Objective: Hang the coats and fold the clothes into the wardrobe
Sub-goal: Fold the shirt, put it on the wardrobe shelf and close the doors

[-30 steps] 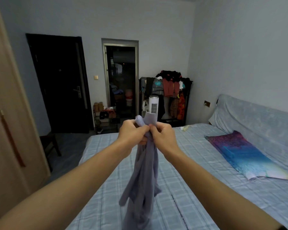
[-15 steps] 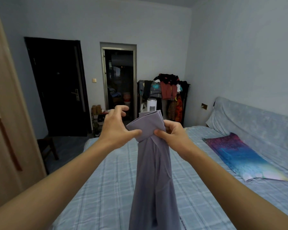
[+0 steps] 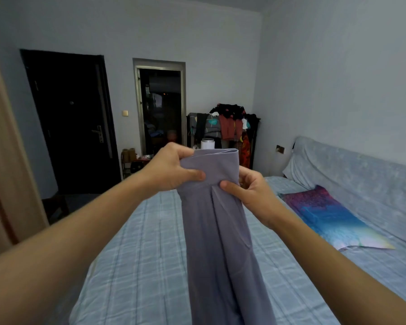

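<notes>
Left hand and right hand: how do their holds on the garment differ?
The left hand grips the garment at its top edge; the right hand pinches its side edge lower down. Left fingers hook over the top; right fingers curl behind the side. Both thumbs press its front, above the bed.

Both hands, left [image 3: 171,166] and right [image 3: 251,191], pinch the top of a hanging lavender garment [image 3: 220,231] above the bed [image 3: 138,266].
</notes>
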Motion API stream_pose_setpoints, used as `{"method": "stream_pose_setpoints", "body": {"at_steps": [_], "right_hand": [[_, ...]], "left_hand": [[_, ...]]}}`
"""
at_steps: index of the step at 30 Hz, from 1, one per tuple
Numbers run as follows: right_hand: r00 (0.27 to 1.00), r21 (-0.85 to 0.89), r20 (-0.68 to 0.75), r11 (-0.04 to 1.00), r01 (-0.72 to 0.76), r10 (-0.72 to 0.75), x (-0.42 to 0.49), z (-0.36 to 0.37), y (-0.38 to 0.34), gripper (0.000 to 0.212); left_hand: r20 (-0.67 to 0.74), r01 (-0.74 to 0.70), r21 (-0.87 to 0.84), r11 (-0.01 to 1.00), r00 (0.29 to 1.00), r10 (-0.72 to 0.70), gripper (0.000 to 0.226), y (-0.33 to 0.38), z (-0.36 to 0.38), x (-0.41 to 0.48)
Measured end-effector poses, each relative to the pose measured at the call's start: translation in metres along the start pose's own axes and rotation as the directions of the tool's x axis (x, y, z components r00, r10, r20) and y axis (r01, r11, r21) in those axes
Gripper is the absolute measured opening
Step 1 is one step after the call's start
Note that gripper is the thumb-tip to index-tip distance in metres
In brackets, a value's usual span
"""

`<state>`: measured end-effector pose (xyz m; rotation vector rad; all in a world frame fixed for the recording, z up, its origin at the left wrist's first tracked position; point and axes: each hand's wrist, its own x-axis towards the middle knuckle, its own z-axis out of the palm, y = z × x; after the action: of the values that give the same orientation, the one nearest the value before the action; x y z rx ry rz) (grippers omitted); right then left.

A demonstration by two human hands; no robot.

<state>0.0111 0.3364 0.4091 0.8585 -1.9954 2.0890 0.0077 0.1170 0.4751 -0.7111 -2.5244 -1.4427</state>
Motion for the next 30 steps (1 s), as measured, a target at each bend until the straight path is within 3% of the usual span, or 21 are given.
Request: {"method": "stream_pose_setpoints", "body": {"at_steps": [4,7,11,18,20,22,24,30], "right_hand": [[0.997,-0.020,0.026,0.997,-0.072,0.072,-0.019,0.005,0.027,0.043],[0.989,-0.102,0.030,0.985,-0.142,0.145,-0.035,0.011,0.054,0.041],[0.993,-0.146,-0.044,0.982,-0.117,0.112,-0.044,0.029,0.089,0.025],[0.996,-0.174,-0.051,0.981,-0.082,0.074,-0.039,0.051,0.123,0.021],[0.996,-0.215,-0.023,0.972,-0.094,0.091,-0.039,0.051,0.132,0.010],[0.998,-0.245,-0.034,0.967,-0.068,0.062,-0.039,0.048,0.139,0.026],[0.996,-0.254,-0.073,0.965,-0.064,0.047,-0.037,0.042,0.139,0.032],[0.965,-0.323,-0.259,0.945,-0.061,-0.026,-0.022,0.005,0.121,0.014]], "left_hand": [[-0.008,-0.067,0.317,0.946,0.997,0.074,0.022,0.030,-0.009,0.006],[-0.022,-0.081,0.377,0.923,0.995,0.096,0.030,0.043,-0.015,0.010],[-0.030,-0.077,0.436,0.897,0.995,0.100,0.040,0.051,-0.025,0.009],[-0.129,-0.012,0.482,0.876,0.988,0.085,0.028,0.055,-0.060,0.003],[-0.156,0.000,0.479,0.878,0.984,0.085,0.025,0.056,-0.071,0.001],[-0.181,0.006,0.481,0.877,0.979,0.092,0.022,0.052,-0.080,-0.002],[-0.212,0.019,0.458,0.889,0.973,0.089,0.017,0.045,-0.089,-0.006],[-0.268,0.071,0.384,0.921,0.963,0.037,0.022,0.010,-0.116,-0.019]]}}
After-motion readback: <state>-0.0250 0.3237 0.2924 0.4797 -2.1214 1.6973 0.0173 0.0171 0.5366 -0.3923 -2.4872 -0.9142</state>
